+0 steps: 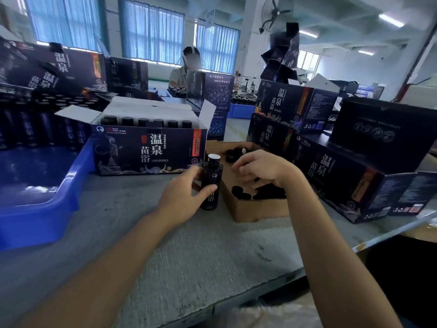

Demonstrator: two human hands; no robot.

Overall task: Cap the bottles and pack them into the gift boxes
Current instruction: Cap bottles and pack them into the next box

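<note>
Bottle [214, 172] stands in grip of left hand [183, 192].

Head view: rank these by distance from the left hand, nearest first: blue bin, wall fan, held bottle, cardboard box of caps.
1. Held bottle, gripped in the left hand.
2. Cardboard box of caps, just to its right.
3. Blue bin, far left on the table.
4. Wall fan, high across the room.
</note>
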